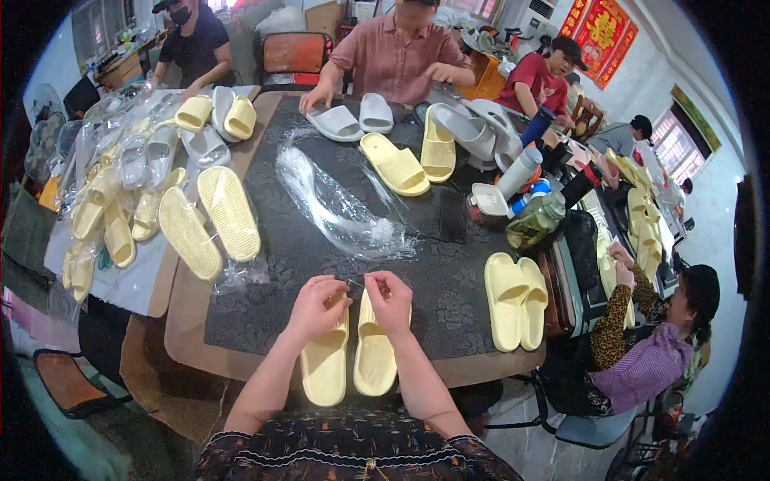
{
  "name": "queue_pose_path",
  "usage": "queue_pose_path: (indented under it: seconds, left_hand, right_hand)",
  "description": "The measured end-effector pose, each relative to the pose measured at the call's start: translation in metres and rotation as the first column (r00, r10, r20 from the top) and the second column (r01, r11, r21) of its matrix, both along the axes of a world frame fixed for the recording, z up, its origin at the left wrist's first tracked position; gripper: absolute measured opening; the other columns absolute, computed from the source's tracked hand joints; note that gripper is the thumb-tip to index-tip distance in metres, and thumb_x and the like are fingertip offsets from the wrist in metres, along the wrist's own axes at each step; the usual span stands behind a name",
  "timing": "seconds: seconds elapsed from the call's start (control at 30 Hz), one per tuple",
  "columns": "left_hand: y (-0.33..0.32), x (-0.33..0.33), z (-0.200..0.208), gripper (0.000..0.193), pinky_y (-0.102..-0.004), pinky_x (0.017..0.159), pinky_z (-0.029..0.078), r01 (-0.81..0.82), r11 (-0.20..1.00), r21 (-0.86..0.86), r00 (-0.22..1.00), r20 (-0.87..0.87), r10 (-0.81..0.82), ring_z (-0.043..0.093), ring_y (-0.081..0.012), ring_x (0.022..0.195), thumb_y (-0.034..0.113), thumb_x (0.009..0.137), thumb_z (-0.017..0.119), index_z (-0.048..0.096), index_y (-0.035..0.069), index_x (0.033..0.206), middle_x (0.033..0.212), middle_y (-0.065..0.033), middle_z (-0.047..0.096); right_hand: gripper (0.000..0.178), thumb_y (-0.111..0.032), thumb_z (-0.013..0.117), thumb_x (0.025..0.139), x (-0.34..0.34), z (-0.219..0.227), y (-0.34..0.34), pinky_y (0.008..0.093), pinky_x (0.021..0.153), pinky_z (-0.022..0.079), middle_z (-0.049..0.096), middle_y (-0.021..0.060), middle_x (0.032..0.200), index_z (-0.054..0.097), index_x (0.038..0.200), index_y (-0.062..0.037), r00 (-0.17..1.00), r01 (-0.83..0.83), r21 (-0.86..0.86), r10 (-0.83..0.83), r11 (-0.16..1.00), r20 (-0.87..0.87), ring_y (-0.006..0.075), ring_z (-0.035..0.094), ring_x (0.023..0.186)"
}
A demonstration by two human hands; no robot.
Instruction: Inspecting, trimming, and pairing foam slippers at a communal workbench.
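Observation:
Two pale yellow slippers, a left one (323,361) and a right one (374,357), lie side by side at the table's near edge. Over their strap ends are both my hands, close together. My left hand (319,306) is closed, with thumb and fingers pinched. Also pinched, my right hand (388,301) faces it from the other side. A thin clear strand seems to run between the fingertips. Just beyond lies a bundle of clear plastic strands (337,212), spread in a curve over the dark tabletop (449,280).
Bagged slippers (120,192) pile up at the left. Another yellow pair (513,301) sits at the right corner, near bottles (536,220) and a lidded tub (487,200). Grey slippers (337,123) lie before a person (401,56) across the table; other people work around it.

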State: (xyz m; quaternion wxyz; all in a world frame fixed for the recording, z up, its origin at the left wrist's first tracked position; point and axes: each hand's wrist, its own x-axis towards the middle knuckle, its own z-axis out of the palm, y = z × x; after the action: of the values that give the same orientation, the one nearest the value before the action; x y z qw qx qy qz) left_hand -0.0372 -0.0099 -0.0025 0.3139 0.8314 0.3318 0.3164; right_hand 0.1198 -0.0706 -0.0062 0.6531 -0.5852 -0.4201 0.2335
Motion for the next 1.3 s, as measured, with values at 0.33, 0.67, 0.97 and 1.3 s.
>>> queue_pose_path:
  seconds: [0.33, 0.67, 0.97, 1.3]
  left_hand:
    - [-0.005, -0.004, -0.003, 0.027, -0.0408, 0.097, 0.044, -0.043, 0.997, -0.058, 0.998, 0.043, 0.045, 0.058, -0.0319, 0.110, 0.022, 0.077, 0.071, 0.069, 0.004, 0.098, 0.101, -0.0121, 0.068]
    - [0.002, -0.001, 0.008, 0.024, -0.0391, 0.095, 0.046, -0.022, 0.996, -0.089, 1.000, -0.005, 0.021, 0.056, -0.0305, 0.111, 0.012, 0.077, 0.069, 0.068, 0.006, 0.100, 0.104, -0.0137, 0.065]
    - [0.000, 0.000, -0.004, 0.023, -0.0387, 0.095, 0.045, -0.008, 0.996, -0.090, 1.000, 0.022, 0.010, 0.057, -0.0295, 0.110, 0.013, 0.078, 0.069, 0.069, 0.005, 0.099, 0.104, -0.0129, 0.065]
    - [-0.004, 0.000, -0.007, 0.022, -0.0386, 0.094, 0.045, -0.039, 0.997, -0.068, 0.999, 0.013, 0.040, 0.057, -0.0285, 0.110, 0.015, 0.079, 0.069, 0.069, 0.006, 0.099, 0.106, -0.0131, 0.065]
  right_hand:
    - [0.008, -0.008, 0.067, 0.088, 0.001, -0.007, -0.009, 0.0172, 0.058, 0.041, 0.060, -0.0040, 0.074, 0.067, 0.091, 0.0001, 0.999, -0.034, -0.063, 0.032, 0.997, -0.035, 0.0010, 0.051, 0.066]
    - [0.009, -0.008, 0.065, 0.089, 0.006, -0.005, 0.003, 0.0180, 0.058, 0.041, 0.061, -0.0032, 0.075, 0.067, 0.091, 0.0005, 0.997, -0.073, -0.083, 0.076, 0.994, 0.026, 0.0016, 0.050, 0.065]
    - [0.007, -0.007, 0.065, 0.089, 0.005, -0.005, -0.003, 0.0179, 0.058, 0.041, 0.061, -0.0027, 0.076, 0.066, 0.091, 0.0001, 0.997, -0.070, -0.071, 0.068, 0.995, -0.023, 0.0012, 0.051, 0.066]
    - [0.008, -0.006, 0.064, 0.089, 0.005, -0.012, -0.004, 0.0173, 0.059, 0.041, 0.061, -0.0041, 0.076, 0.066, 0.094, 0.0001, 0.999, -0.044, 0.001, 0.044, 0.999, -0.013, 0.0005, 0.051, 0.066]
